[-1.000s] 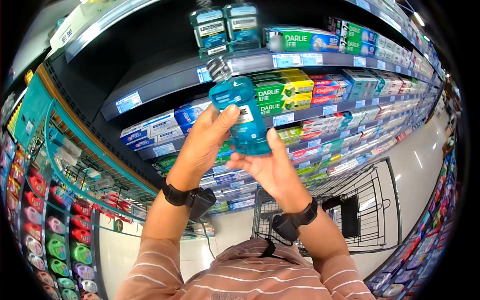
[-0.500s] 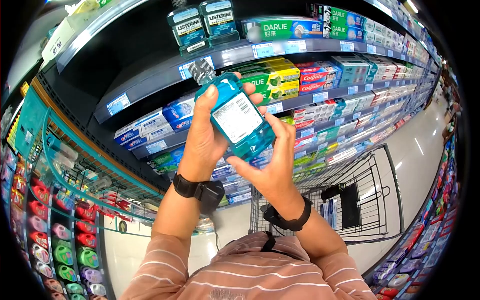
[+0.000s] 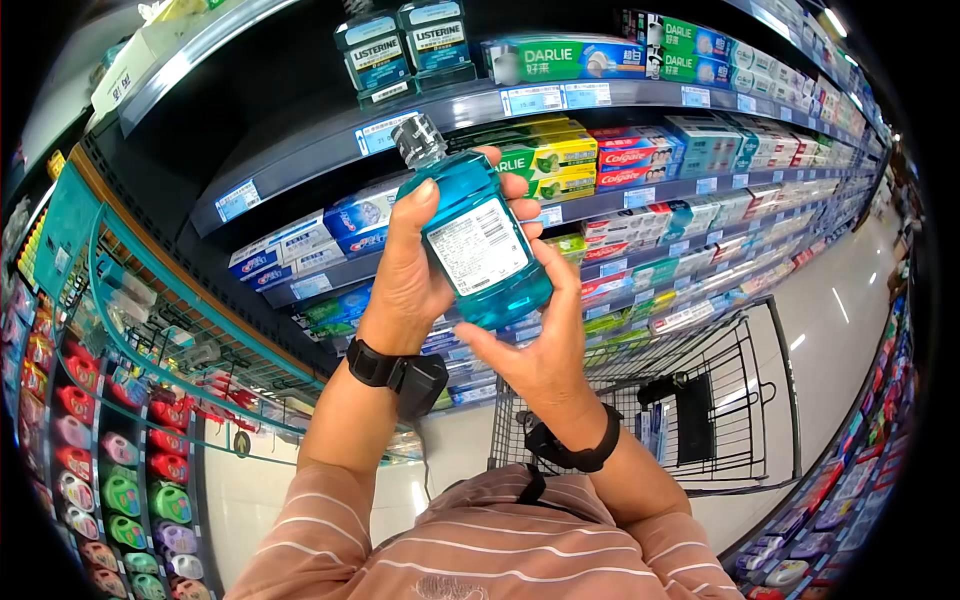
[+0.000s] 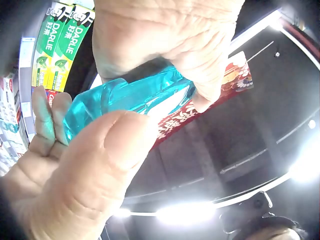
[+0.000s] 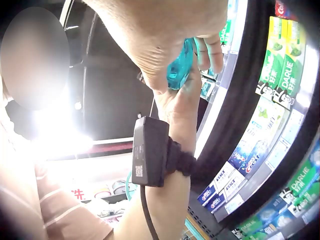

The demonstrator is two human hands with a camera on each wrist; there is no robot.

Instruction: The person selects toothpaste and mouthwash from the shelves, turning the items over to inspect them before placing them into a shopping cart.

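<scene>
In the head view a bottle of blue-green mouthwash [image 3: 505, 295] is tilted, clear cap up and left, its white back label with a barcode facing me. My left hand [image 3: 405, 265] grips it, thumb along the left edge and fingertips showing past the right side. At the lower right side of the bottle, my right hand [image 3: 550, 350] touches it with the index finger, while its thumb stands apart below the base. The left wrist view shows the bottle [image 4: 120, 97] between both hands. In the right wrist view, the right hand [image 5: 170, 35] partly hides it.
Two Listerine bottles [image 3: 405, 45] stand on the upper shelf, beside Darlie boxes [image 3: 565, 60]. Colgate [image 3: 640, 155] and Crest boxes [image 3: 290, 250] fill lower shelves. A wire shopping cart [image 3: 770, 400] is at right, teal wire racks [image 3: 110, 300] at left.
The bottle was turned from its front label to its back label. The left fingers came round its right side, and the right hand shifted from under the base to its side.
</scene>
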